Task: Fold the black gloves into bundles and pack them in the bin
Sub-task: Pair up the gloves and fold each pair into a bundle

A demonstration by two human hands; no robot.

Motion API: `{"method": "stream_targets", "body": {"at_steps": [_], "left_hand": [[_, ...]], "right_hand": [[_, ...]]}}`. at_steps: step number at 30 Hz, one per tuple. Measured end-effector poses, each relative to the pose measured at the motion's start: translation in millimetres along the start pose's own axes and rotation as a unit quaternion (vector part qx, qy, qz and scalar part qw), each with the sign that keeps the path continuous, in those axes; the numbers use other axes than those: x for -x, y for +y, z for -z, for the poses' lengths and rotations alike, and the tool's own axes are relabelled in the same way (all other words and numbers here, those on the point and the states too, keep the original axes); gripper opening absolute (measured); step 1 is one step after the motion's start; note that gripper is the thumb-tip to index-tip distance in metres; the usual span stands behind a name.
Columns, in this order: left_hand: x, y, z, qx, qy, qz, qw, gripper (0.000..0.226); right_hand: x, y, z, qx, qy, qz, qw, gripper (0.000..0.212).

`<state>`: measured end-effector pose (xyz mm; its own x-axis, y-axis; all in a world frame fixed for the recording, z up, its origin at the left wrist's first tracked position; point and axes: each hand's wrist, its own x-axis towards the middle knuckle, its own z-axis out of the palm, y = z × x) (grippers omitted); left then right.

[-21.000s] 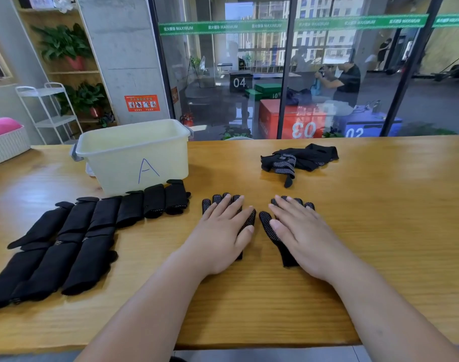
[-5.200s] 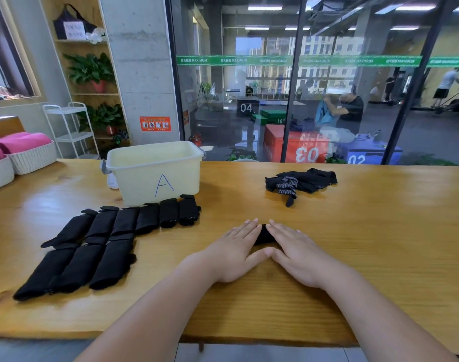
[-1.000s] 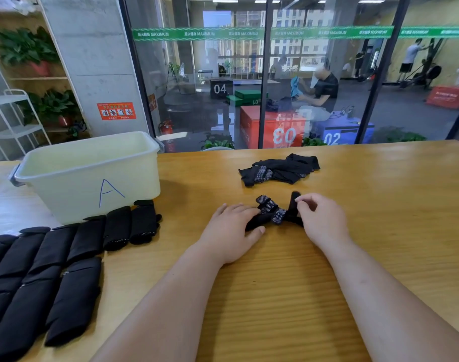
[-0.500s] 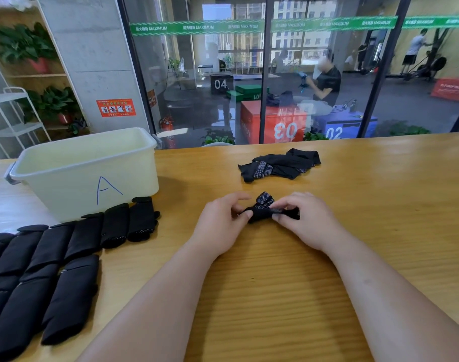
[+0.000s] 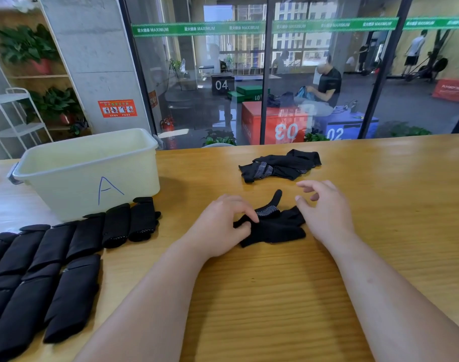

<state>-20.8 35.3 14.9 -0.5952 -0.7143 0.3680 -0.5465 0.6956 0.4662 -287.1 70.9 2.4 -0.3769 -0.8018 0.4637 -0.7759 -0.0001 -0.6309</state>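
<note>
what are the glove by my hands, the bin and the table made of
Glove: soft black knit fabric, seemingly, matte and limp; pale dots look like rubbery grip.
Bin: cream plastic, smooth moulded walls, slight sheen.
Table: wood or veneer, grain lines under a glossy finish.

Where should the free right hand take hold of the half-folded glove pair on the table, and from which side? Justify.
Probably its loose right end, approached from the right and above by the right hand. The left hand pinches the left end of the half-folded glove pair, while the right end lies flat and unheld.
</note>
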Motion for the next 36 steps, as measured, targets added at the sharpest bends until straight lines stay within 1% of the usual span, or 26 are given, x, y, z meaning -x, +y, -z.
{"method": "stream_targets", "body": {"at_steps": [1,3,5,7,10,14,18,20,22,23,26,29,31,34,35,36], "left_hand": [[1.4,3.3,2.4,-0.001,-0.038,-0.009,0.999,0.018],[2.7,6.7,3.5,-0.035,-0.096,-0.011,0.995,0.028],[1.2,5.2,2.8,-0.101,-0.099,0.006,0.990,0.039],[-0.3,5.8,3.2,-0.156,-0.086,0.025,0.984,0.044],[0.2,9.7,2.3,-0.187,-0.082,0.033,0.978,0.050],[-0.1,7.5,3.0,-0.184,-0.050,0.004,0.982,0.035],[-2.1,6.2,-0.3,-0.166,-0.029,0.001,0.986,0.024],[-2.2,8.8,-0.1,-0.105,0.002,0.030,0.994,0.023],[-3.8,16.0,4.1,0.015,0.028,0.091,0.995,0.021],[-7.0,21.0,7.4,0.081,0.034,0.120,0.989,0.020],[-25.2,42.3,23.0,0.236,0.050,0.197,0.950,0.015],[-48.8,63.0,40.1,0.316,0.059,0.268,0.908,0.013],[-65.6,73.9,48.5,0.387,0.064,0.287,0.874,0.015],[-84.7,84.2,57.1,0.488,0.103,0.280,0.821,0.018],[-87.2,83.7,57.6,0.498,0.120,0.283,0.811,0.018],[-86.6,79.3,56.3,0.488,0.133,0.295,0.811,0.018]], "right_hand": [[1.0,-2.4,0.8,-0.013,-0.006,0.014,1.000,0.026],[3.1,-6.5,1.2,-0.037,-0.023,0.042,0.998,0.023],[4.9,-8.8,-0.1,-0.046,-0.043,0.057,0.996,0.022],[5.7,-9.5,-1.3,-0.047,-0.054,0.063,0.995,0.022],[4.2,-6.7,-2.1,-0.040,-0.049,0.059,0.996,0.022],[3.5,-4.3,-2.4,-0.038,-0.048,0.049,0.997,0.022],[4.4,-6.3,-3.0,-0.036,-0.047,0.050,0.997,0.020],[5.0,-7.6,-3.6,-0.055,-0.050,0.058,0.996,0.017],[4.9,-8.1,-4.3,-0.081,-0.055,0.062,0.993,0.017],[4.6,-9.3,-4.3,-0.099,-0.052,0.062,0.992,0.019],[4.7,-19.2,-1.2,-0.178,-0.023,0.056,0.982,0.028],[6.0,-23.7,2.0,-0.229,0.029,0.071,0.970,0.037],[4.5,-20.4,2.9,-0.242,0.057,0.068,0.966,0.042],[2.3,-15.8,4.0,-0.252,0.085,0.058,0.962,0.046],[1.8,-15.1,4.8,-0.256,0.090,0.055,0.961,0.045],[1.9,-15.2,6.1,-0.255,0.094,0.052,0.961,0.044]]}}
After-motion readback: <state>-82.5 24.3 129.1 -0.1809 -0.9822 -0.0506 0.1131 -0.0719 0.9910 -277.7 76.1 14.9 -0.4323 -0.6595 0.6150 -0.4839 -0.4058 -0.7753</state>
